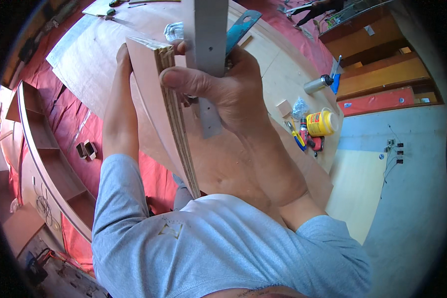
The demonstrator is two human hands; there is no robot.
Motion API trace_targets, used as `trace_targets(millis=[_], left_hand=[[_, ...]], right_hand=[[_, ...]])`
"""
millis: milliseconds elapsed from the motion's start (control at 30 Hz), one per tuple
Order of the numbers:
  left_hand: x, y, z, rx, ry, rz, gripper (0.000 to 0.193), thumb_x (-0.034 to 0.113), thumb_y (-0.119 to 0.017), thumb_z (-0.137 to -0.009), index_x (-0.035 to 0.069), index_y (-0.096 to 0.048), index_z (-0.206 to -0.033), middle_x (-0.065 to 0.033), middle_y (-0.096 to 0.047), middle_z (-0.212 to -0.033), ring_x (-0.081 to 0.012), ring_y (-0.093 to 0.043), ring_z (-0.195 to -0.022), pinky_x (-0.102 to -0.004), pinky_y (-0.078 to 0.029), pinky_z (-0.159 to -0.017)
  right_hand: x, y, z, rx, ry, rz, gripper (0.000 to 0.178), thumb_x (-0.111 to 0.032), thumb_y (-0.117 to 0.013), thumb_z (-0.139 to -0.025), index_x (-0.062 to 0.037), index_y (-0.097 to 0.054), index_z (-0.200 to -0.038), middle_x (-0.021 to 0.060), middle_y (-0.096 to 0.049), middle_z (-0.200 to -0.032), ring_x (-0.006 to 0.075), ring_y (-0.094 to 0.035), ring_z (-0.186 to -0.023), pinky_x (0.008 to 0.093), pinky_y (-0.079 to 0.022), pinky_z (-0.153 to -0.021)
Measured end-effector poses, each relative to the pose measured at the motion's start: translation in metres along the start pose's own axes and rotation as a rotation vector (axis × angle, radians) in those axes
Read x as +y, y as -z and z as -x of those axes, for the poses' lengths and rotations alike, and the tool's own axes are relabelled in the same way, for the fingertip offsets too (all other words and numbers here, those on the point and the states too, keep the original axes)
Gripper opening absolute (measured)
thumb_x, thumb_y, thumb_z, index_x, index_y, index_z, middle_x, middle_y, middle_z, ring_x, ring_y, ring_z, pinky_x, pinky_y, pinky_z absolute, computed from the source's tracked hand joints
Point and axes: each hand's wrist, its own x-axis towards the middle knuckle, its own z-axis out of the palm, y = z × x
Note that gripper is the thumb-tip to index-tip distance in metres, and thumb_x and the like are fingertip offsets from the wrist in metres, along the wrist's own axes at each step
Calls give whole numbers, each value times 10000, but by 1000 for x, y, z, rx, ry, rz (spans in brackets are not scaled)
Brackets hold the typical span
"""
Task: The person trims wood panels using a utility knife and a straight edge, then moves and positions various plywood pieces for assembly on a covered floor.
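A layered plywood board (145,82) stands on edge in front of me, its striped edge facing right. My left hand (123,55) grips its far left side, with most of the fingers hidden behind it. Closed around a flat grey metal bar (206,35) with small holes is my right hand (236,87), its thumb lying against the board's edge. A flat teal piece (244,31) with a hole at its end sticks out behind the bar and right hand; I cannot tell its kind. Beyond the board lies a crumpled whitish bundle (174,31).
On the large wooden worktop (92,64) at right are a yellow jar (319,123), pliers (298,138), a red drill (315,144), a clear plastic bag (299,108) and a metal bottle (318,84). A curved shelf unit (54,164) stands left on red floor sheeting. Another person's legs (310,14) show far right.
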Motion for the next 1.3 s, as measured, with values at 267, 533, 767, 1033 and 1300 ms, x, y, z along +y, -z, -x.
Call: trace_targets(millis=[267, 533, 767, 1033, 1300], left_hand=[[2, 5, 4, 28, 3, -20, 390, 312, -529, -1005, -18, -677, -1150, -174, -730, -1061, -283, -710, -884, -419, -579, -789], [5, 6, 7, 44, -5, -51, 386, 308, -528, -1006, -20, -675, -1148, -175, -729, -1061, -284, -709, -888, -420, -579, -792], [7, 6, 15, 42, -4, -74, 382, 304, -528, -1006, -21, -673, -1146, -175, -727, -1061, -284, -708, -892, -421, -578, -795], [5, 6, 25, 53, -9, -87, 378, 299, -527, -1007, -22, -672, -1145, -176, -726, -1060, -284, -707, -895, -422, -578, -798], [5, 6, 29, 62, -14, -97, 374, 294, -526, -1007, -23, -670, -1143, -177, -725, -1060, -285, -705, -899, -423, -577, -801]], right_hand=[[4, -6, 3, -42, 68, 51, 437, -181, -951, -759, 8, -714, -1074, 31, -685, -737, 83, -627, -613, 234, -484, -540], [4, -11, 6, -47, 86, 50, 414, -180, -945, -768, 18, -713, -1049, 46, -704, -779, 78, -642, -649, 238, -517, -571], [4, -13, 7, -50, 59, 76, 453, -209, -961, -743, 34, -710, -1031, 75, -719, -820, 111, -675, -693, 259, -555, -610], [5, -14, 9, -57, 47, 8, 503, -230, -979, -713, 39, -695, -1030, 86, -725, -855, 122, -683, -707, 274, -572, -638], [5, -20, 6, -45, 109, -5, 534, -226, -993, -687, 37, -692, -1041, 100, -741, -922, 134, -697, -796, 290, -588, -721]])
